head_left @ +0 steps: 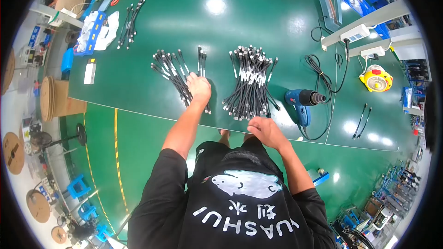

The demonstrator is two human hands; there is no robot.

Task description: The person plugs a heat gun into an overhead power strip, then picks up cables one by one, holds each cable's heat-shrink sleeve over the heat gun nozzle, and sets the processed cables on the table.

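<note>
My left hand [199, 87] is over a few short black cables [201, 60] with small connector ends, fingers curled down onto them. Directly beside it on the left lies a loose fanned bunch of similar black cables [171, 71] with white labels. A larger heap of these cables [249, 80] spreads to the right of that hand, its white labels gathered near the middle. At the heap's lower end, by the table's front edge, my right hand [267, 132] has its fingers curled together. Whatever may be between those fingers is hidden.
A blue heat gun [300, 103] with a black cord stands right of the heap. Two cables [362, 121] lie farther right, near a yellow fan [376, 79]. Another cable bunch [131, 23] and a blue bin [96, 32] are at back left on the green table [258, 9].
</note>
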